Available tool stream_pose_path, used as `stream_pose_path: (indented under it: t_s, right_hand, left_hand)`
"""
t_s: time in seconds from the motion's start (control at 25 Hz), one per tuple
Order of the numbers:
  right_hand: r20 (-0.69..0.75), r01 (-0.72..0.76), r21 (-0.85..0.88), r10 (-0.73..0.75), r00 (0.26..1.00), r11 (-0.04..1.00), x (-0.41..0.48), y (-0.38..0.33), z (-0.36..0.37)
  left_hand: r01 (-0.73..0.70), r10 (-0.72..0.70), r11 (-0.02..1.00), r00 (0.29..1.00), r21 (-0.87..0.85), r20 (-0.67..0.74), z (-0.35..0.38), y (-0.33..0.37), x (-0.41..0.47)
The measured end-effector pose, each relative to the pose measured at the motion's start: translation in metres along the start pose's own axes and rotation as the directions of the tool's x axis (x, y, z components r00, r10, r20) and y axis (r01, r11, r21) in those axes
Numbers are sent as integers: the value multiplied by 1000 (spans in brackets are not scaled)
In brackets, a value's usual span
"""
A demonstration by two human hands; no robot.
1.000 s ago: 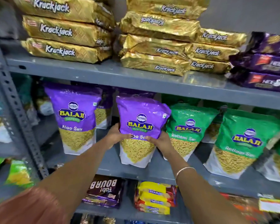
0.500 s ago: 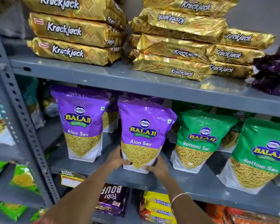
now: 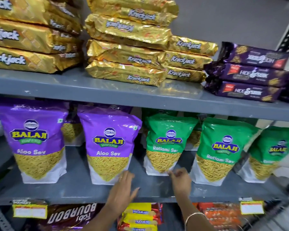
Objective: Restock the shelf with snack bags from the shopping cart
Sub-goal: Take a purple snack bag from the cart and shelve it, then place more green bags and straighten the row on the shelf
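Head: green bags (image 3: 167, 144) beside purple bag (image 3: 108, 144)

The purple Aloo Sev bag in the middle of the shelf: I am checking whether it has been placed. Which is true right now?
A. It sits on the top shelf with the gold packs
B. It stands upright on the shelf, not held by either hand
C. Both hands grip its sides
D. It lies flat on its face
B: the Aloo Sev bag stands upright on the middle shelf; the left hand and right hand are below it, neither holding it.
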State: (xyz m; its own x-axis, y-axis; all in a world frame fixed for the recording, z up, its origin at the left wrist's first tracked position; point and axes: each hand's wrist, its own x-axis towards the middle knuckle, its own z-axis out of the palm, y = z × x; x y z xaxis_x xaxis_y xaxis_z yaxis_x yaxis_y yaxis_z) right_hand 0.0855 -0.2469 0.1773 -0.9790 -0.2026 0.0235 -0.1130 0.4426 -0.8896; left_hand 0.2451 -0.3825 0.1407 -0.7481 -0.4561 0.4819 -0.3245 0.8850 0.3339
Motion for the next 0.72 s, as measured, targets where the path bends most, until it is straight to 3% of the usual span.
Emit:
stream_pose_path:
  t_s: [0.04, 0.08, 0.16, 0.24, 0.44, 0.56, 0.72]
  right_hand:
    - [22, -6, 50, 5, 1000, 999, 18, 7, -7]
    - [118, -6, 63, -2, 993, 998, 34, 11, -10]
    - [304, 34, 126, -71, 950, 992, 65, 21, -5]
    - [422, 15, 156, -80, 903, 988, 86, 28, 6]
    - [474, 14, 155, -87, 876, 988, 87, 41, 5]
    - [444, 20, 108, -67, 894, 994, 71, 48, -7]
    - [452, 95, 61, -113, 885, 994, 54, 31, -24]
  left_hand:
    - [38, -36, 995, 999, -89, 27, 13, 15, 20]
    - [179, -161, 959, 982, -217, 100, 20, 26, 39]
    - [450, -346, 755, 892, -477, 292, 37, 35, 77]
    - [569, -395, 620, 821, -541, 411, 47, 35, 101]
    - [605, -481, 635, 796, -480, 368, 58, 42, 99]
    - [591, -451, 688, 803, -421, 391, 57, 45, 86]
    - [599, -448, 671, 797, -437, 404, 40, 66, 79]
